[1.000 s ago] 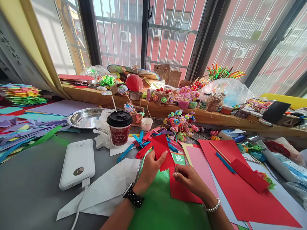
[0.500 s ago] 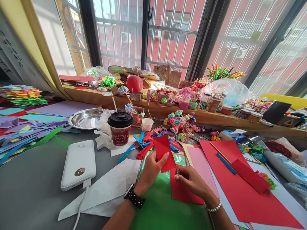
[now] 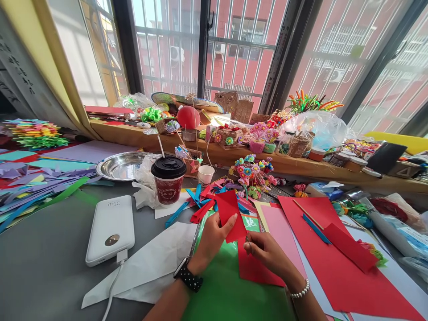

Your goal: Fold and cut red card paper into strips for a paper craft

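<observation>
My left hand grips a red paper piece by its left edge, thumb on top and fingers beneath. Close to the paper's lower right corner, my right hand is closed around what looks like small metal scissors; their blades are mostly hidden. Another red paper sheet lies below the right hand, on a shiny green folder. Blue and red folded paper strips are heaped just beyond the left hand.
A lidded coffee cup and a white paper cup stand behind the hands. Left are a white power bank with cable and a metal bowl. Large red paper lies right; the crowded sill runs behind.
The hands and the red paper are almost where they were. The whole view has shifted slightly.
</observation>
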The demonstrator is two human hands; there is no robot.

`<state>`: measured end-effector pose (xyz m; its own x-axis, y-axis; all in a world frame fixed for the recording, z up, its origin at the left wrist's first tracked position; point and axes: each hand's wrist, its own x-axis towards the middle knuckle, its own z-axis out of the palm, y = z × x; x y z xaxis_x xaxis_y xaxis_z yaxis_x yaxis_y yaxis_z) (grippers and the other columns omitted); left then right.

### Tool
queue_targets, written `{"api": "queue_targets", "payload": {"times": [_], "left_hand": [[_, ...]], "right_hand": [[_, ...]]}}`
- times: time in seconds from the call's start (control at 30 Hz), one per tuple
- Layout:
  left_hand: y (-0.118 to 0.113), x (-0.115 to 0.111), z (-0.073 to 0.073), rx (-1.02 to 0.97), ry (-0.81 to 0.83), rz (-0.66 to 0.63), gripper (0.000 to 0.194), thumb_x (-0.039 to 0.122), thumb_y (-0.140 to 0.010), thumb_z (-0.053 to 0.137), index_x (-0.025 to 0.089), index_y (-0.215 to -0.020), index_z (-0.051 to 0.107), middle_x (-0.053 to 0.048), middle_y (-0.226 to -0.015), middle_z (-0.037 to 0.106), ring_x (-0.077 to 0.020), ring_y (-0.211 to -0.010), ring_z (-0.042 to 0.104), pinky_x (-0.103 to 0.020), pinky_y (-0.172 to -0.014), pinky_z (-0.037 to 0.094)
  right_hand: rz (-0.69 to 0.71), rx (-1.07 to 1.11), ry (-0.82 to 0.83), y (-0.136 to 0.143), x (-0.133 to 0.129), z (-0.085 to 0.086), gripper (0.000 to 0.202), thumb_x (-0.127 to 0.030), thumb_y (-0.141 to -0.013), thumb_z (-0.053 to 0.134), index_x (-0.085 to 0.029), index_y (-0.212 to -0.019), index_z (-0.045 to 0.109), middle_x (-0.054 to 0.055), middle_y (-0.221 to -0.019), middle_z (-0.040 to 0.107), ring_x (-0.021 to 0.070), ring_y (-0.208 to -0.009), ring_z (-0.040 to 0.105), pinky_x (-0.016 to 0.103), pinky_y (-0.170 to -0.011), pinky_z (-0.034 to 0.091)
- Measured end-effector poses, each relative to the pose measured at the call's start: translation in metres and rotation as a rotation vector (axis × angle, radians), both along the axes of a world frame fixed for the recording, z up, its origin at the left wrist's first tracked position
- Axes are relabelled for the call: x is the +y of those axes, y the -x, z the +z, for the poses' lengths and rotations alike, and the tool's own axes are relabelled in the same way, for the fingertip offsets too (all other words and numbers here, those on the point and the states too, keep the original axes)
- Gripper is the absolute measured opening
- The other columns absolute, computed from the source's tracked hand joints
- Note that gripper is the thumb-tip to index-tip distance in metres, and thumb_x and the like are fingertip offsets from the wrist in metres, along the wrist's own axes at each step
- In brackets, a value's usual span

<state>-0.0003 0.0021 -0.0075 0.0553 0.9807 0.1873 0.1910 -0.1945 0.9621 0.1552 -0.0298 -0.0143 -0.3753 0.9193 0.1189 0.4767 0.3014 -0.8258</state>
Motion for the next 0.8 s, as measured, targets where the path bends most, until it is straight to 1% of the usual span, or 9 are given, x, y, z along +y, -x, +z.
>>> {"api": "queue_targets", "payload": {"times": [0.13, 0.33, 0.47, 0.53, 0.7, 0.8], "left_hand": [[-0.0003, -0.0003, 0.0014, 0.033, -0.017, 0.020, 0.040, 0.038, -0.064, 0.053, 0.020, -0.052, 0.019, 0.007, -0.051, 0.019, -0.0058, -0.046, 0.019, -0.020, -0.040, 0.019], [-0.0012, -0.0005, -0.0010, -0.014, -0.007, -0.041, 0.033, 0.034, -0.063, 0.053, 0.020, -0.053, 0.025, 0.007, -0.051, 0.024, -0.0059, -0.045, 0.023, -0.019, -0.039, 0.020], [-0.0015, 0.0000, -0.0023, -0.015, 0.003, -0.005, 0.035, 0.033, -0.062, 0.054, 0.019, -0.052, 0.024, 0.007, -0.050, 0.023, -0.0056, -0.045, 0.022, -0.019, -0.039, 0.019], [-0.0017, -0.0002, -0.0018, -0.017, 0.002, 0.001, 0.036, 0.033, -0.062, 0.055, 0.019, -0.052, 0.024, 0.007, -0.050, 0.023, -0.0054, -0.045, 0.021, -0.018, -0.039, 0.020], [-0.0019, -0.0017, -0.0007, -0.071, 0.020, -0.111, 0.027, 0.033, -0.065, 0.052, 0.018, -0.056, 0.032, 0.006, -0.052, 0.029, -0.0062, -0.046, 0.028, -0.018, -0.041, 0.023], [-0.0018, -0.0015, -0.0012, -0.080, 0.038, -0.118, 0.027, 0.033, -0.065, 0.053, 0.018, -0.055, 0.033, 0.007, -0.052, 0.028, -0.0059, -0.046, 0.027, -0.018, -0.041, 0.023]], "right_hand": [[0.008, 0.031, 0.004, 0.0002, -0.0002, 0.0002, 0.041, -0.051, -0.078, 0.037, -0.017, -0.054, 0.035, -0.004, -0.051, 0.039, 0.0081, -0.048, 0.032, 0.020, -0.045, 0.025], [0.023, 0.015, 0.003, -0.0007, 0.0009, -0.0003, 0.043, -0.054, -0.077, 0.036, -0.017, -0.055, 0.039, -0.004, -0.051, 0.039, 0.0080, -0.047, 0.031, 0.021, -0.043, 0.023], [-0.023, -0.009, -0.014, 0.0010, 0.0009, 0.0004, 0.042, -0.052, -0.077, 0.037, -0.017, -0.054, 0.039, -0.004, -0.050, 0.039, 0.0083, -0.048, 0.033, 0.021, -0.045, 0.025], [-0.024, -0.004, -0.013, 0.0014, 0.0006, 0.0007, 0.041, -0.051, -0.077, 0.038, -0.017, -0.054, 0.040, -0.004, -0.051, 0.039, 0.0084, -0.048, 0.033, 0.021, -0.045, 0.025], [0.020, 0.022, 0.011, -0.0005, 0.0003, -0.0001, 0.041, -0.052, -0.077, 0.037, -0.017, -0.056, 0.039, -0.004, -0.051, 0.038, 0.0079, -0.048, 0.030, 0.021, -0.044, 0.022], [0.014, 0.015, 0.017, -0.0009, 0.0006, -0.0003, 0.041, -0.051, -0.077, 0.037, -0.016, -0.056, 0.039, -0.004, -0.051, 0.037, 0.0077, -0.047, 0.029, 0.021, -0.043, 0.022]]}}
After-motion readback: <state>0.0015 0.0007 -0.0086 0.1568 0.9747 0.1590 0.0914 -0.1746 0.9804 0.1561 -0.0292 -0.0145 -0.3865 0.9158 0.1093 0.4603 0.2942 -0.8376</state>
